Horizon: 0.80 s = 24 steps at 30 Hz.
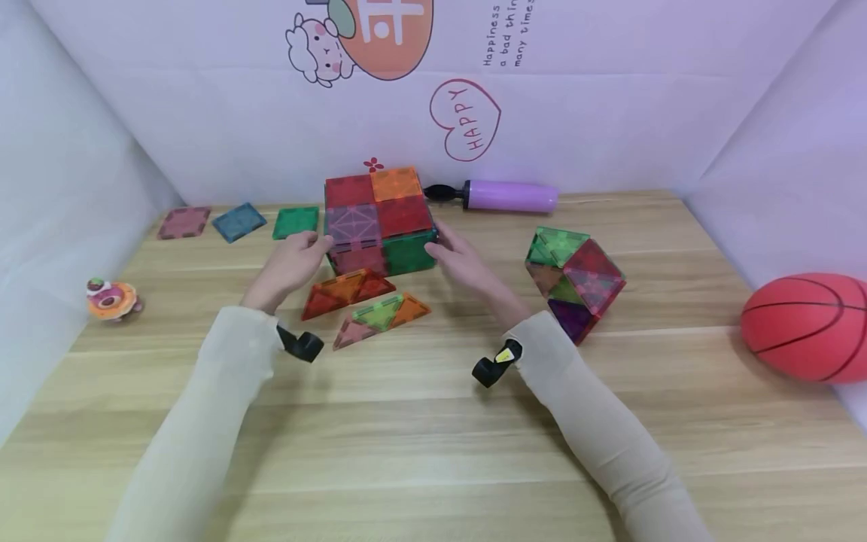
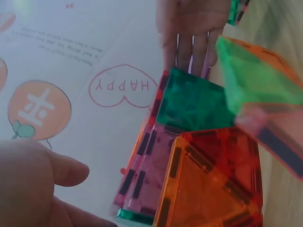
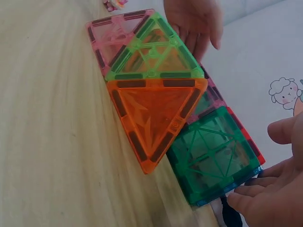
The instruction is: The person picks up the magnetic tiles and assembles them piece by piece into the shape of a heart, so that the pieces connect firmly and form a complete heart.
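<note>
A box built of translucent magnetic tiles [image 1: 379,226] stands toward the back of the table, its top red, orange and purple, its front pinkish and green. My left hand [image 1: 291,263] is at its left side, thumb and fingers apart in the left wrist view. On the other side my right hand [image 1: 463,260] has its fingers extended against the right end of the box, near the green tile [image 3: 213,153]. In front lie two joined strips of triangle tiles: an orange and red strip [image 1: 347,290] and a pink, green and orange strip [image 1: 381,316].
Pink [image 1: 184,223], blue [image 1: 238,222] and green [image 1: 296,223] loose tiles lie at the back left. A purple pump [image 1: 511,196] lies behind. Rightward are a multicoloured tile shape [image 1: 576,275] and a red basketball [image 1: 806,327]. A small toy figure [image 1: 113,299] sits far left.
</note>
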Tool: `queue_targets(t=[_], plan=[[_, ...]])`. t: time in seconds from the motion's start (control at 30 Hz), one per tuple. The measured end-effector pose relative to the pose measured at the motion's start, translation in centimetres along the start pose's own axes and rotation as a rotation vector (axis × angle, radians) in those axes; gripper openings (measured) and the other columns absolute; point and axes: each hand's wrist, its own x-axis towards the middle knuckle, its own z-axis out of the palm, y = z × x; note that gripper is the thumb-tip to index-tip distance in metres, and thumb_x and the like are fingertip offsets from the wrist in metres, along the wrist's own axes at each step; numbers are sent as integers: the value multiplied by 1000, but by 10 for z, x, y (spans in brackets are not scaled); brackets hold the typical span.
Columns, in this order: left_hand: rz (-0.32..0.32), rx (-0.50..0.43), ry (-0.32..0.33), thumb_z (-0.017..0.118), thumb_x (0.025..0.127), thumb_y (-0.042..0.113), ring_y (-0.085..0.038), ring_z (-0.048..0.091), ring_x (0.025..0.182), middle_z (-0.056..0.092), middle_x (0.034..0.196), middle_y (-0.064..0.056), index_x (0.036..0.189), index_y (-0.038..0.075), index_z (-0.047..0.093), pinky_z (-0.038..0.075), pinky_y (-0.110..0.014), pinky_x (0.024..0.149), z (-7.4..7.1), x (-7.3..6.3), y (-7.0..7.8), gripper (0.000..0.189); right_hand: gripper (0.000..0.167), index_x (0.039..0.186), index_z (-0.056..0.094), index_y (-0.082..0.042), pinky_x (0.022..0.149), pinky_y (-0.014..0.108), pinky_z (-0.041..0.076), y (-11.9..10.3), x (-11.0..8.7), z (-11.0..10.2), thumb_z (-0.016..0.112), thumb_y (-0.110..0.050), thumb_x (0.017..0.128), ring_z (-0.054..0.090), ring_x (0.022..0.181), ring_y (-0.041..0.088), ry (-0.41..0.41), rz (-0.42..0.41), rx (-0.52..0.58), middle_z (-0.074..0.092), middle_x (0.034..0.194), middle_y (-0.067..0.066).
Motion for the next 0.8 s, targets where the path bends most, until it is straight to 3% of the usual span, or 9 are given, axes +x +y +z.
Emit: queue_targets(t=[0.07,0.13,0.2,0.27,0.33,0.37,0.5,0.8], plan=[[-33,-25,-39,27,103,42,-38,40,126,46,129,-24,133,-3,41,36,-50,103,0,8,0,55,55,152,19,-8,115,42,27,2,0,5,39,-9,101,30,141,28,-17,-38,26,29,154,16],[-40,-61,-41,28,104,38,-35,46,110,49,100,-19,112,-3,48,40,-44,91,0,12,-1,46,56,152,19,-8,116,40,25,4,-2,8,39,-7,100,28,143,26,-16,-61,40,27,155,15],[-31,-99,-45,29,104,36,-34,47,114,50,104,-20,112,-4,49,41,-42,92,0,13,-3,45,57,152,17,-8,117,39,23,5,-4,9,39,-5,100,25,144,25,-17,-82,50,25,156,13],[-15,-138,-51,30,104,33,-34,42,129,48,130,-23,121,-5,49,40,-44,104,-1,14,-4,46,58,153,17,-9,117,38,23,5,-6,9,40,-5,100,25,144,24,-12,-90,63,24,157,12],[-10,-177,-67,30,104,31,-34,34,138,30,152,-20,139,-4,40,34,-46,110,-2,16,-5,50,58,153,16,-10,116,38,24,5,-8,8,39,-5,100,25,144,24,-12,-98,67,23,157,11],[-10,-190,-80,30,104,31,-33,24,143,14,158,-16,146,-2,31,29,-48,113,-2,16,-5,53,58,153,16,-10,116,38,24,5,-8,8,39,-5,100,25,144,23,-11,-97,62,22,158,10],[-21,-193,-95,32,104,31,-35,30,141,14,159,-16,150,1,21,26,-48,114,-1,18,-4,56,60,153,14,-11,115,40,26,5,-12,6,39,-4,100,26,144,25,-21,-100,55,19,158,10],[-3,-201,-125,35,103,30,-36,34,138,14,158,-17,151,2,18,26,-48,114,2,26,0,58,59,154,11,-14,116,41,24,10,-23,2,37,-8,101,22,145,24,-21,-67,68,15,160,7]])
